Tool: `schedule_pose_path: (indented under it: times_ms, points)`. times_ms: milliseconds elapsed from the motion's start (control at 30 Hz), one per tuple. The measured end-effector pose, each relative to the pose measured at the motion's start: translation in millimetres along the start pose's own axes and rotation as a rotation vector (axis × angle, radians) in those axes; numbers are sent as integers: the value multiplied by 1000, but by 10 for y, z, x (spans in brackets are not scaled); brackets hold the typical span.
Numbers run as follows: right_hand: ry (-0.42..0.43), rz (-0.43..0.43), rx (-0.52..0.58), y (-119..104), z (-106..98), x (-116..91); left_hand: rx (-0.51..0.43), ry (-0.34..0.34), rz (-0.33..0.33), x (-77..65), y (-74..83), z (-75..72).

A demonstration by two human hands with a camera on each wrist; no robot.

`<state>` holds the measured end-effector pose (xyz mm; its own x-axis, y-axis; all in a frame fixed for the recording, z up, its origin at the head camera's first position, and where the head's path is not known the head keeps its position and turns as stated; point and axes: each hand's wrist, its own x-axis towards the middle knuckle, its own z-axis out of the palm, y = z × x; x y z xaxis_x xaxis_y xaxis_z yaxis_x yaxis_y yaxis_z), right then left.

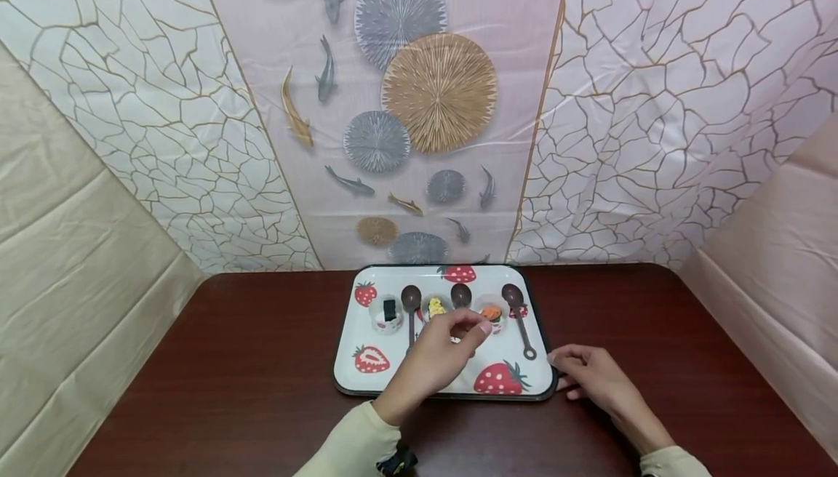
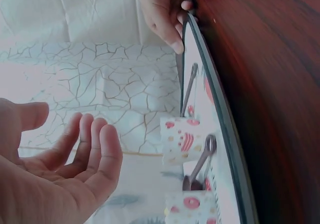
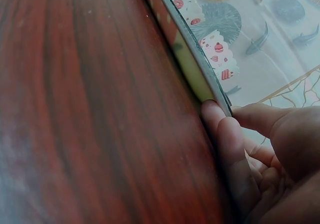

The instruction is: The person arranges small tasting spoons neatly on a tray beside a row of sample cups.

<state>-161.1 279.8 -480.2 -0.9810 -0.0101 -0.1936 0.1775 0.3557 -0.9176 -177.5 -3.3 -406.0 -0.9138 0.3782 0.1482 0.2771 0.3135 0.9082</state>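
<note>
A white tray [image 1: 409, 275] with a dark rim and strawberry prints lies on the table. Over its middle hovers my left hand [image 1: 440, 350], fingers loosely bent; the left wrist view shows the palm with nothing in it. My right hand [image 1: 592, 375] pinches the tray's near right corner, thumb above and fingers below the rim. On the tray stand three small patterned cups, holding a black-and-white piece [image 1: 389, 310], a yellow piece [image 1: 436, 307] and an orange-topped piece [image 1: 491, 313]. Brown spoons [image 1: 411, 299] lie among them, the rightmost spoon [image 1: 521, 324] fully visible. My left hand partly hides the middle spoon [image 1: 461, 293].
The tray sits at the back middle of a dark reddish wooden table [image 1: 262, 375]. Behind it hangs a patterned cloth [image 1: 419, 193] with fish and round motifs. Beige cloth panels [image 1: 85, 281] flank the table on both sides.
</note>
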Motion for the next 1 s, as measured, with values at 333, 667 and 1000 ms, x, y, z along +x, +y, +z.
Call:
schedule_pose_path:
  times_ms: [333,667,1000]
  points:
    - [2,-1,10,-28,25,0,282,144,143,-187,-88,-338]
    - [39,43,-42,-123,22,-25,587,259,171,-389,-268,-657]
    - [49,61,-119,-198,84,-40,738,295,188,-569,-505,-826]
